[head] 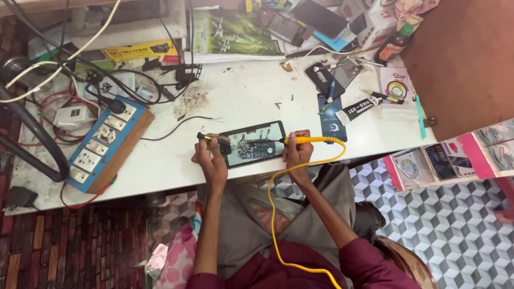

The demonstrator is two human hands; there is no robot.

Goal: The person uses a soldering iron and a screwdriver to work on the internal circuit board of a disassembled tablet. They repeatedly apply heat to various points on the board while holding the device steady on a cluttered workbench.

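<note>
On the scuffed white tabletop [160, 166], near its front edge, lies an opened smartphone [254, 143], a flat dark rectangle with its glossy back off so the circuit board and metal shields show inside. The right hand [297, 152] has its grip clamped around a soldering iron [305, 140] with a smooth yellow plastic handle; the thin dark tip reaches over the phone's interior, though whether it touches the board is too small to tell. A bright yellow rubbery cord [278, 214] loops from the handle down across the person's grey trousers and maroon sleeve. The left hand [210, 156] rests at the phone's left edge, its grip closed on a slim tool with a yellow-green end [210, 137], held pointing over the phone. To the left, well apart, sits a blue-faced power strip [105, 145] on a wooden base, with white sockets and a tangle of black, white and red cables [80, 75] behind it. To the right lie a white tube of adhesive [357, 111], a green pen [386, 97], a dark phone cover [324, 77] and stacked boxes at the back.
</note>
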